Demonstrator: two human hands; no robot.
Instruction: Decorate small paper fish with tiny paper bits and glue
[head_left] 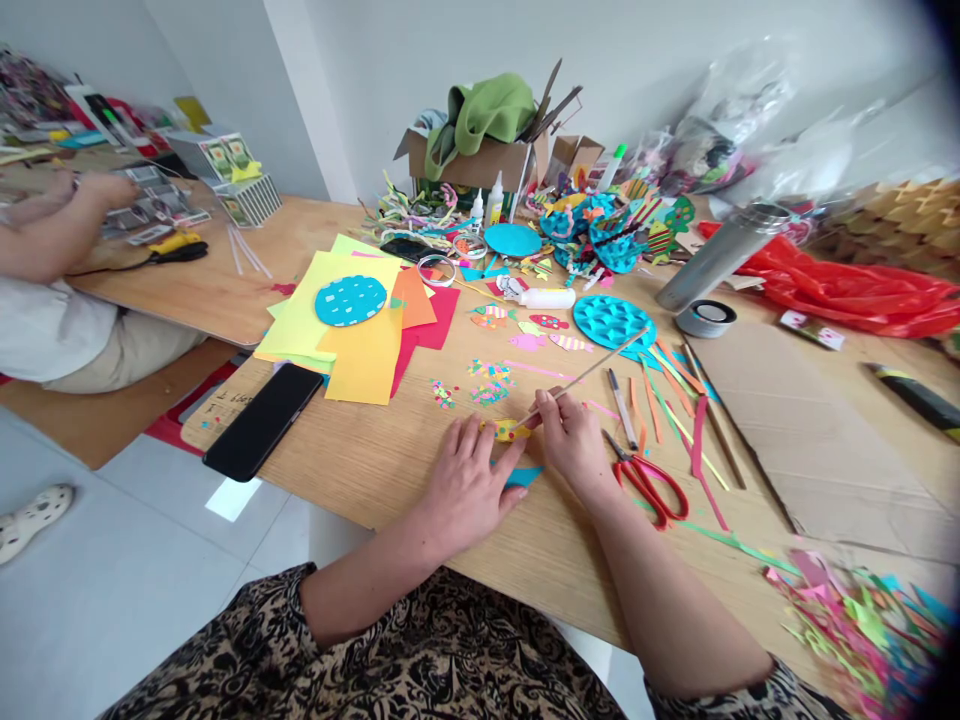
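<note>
My right hand (576, 440) pinches a thin stick (600, 370), its lower tip down at a small yellow paper fish (504, 430) with coloured dots. Lying flat with the fingers apart, my left hand (466, 485) touches the fish's near edge. A blue paper piece (525, 477) shows partly under that hand's thumb and forefinger. Just beyond the fish is a scatter of tiny coloured paper bits (490, 382). Several finished-looking paper fish (549, 322) lie farther back. Red-handled scissors (652, 485) and a pen (622, 408) rest right of my right hand.
Coloured paper sheets (367, 365) and a black phone (264, 422) lie left. Behind are a white glue bottle (547, 299) and a blue scalloped disc (613, 322). A steel flask (720, 258) and cardboard (832, 440) are right. Another person's arm (56, 225) works at the left table.
</note>
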